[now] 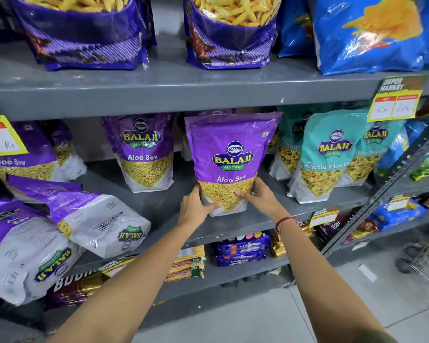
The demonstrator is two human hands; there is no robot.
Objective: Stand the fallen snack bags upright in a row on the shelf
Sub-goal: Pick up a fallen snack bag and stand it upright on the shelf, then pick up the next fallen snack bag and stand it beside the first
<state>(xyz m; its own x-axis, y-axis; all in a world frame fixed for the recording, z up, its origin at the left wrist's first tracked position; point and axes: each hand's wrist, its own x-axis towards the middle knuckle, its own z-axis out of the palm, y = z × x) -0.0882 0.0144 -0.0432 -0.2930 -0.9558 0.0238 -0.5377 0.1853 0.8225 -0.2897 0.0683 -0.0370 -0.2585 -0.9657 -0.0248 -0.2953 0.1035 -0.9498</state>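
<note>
A purple Aloo Sev bag (229,157) stands upright at the front of the grey middle shelf (164,206). My left hand (196,206) grips its lower left corner and my right hand (260,196) its lower right side. Another purple Aloo Sev bag (145,152) stands upright further back to the left. Two purple bags lie fallen at the left: one (89,216) on its side with its back showing, the other (22,251) tipped over the shelf's front edge. One more purple bag (22,154) leans at the far left.
Teal Khatta Mitha bags (330,154) stand to the right on the same shelf. Purple and blue bags fill the upper shelf (183,87). Yellow price tags (396,100) hang from the shelf edges. Biscuit packs (243,248) lie on the lower shelf. A second rack (391,191) stands at the right.
</note>
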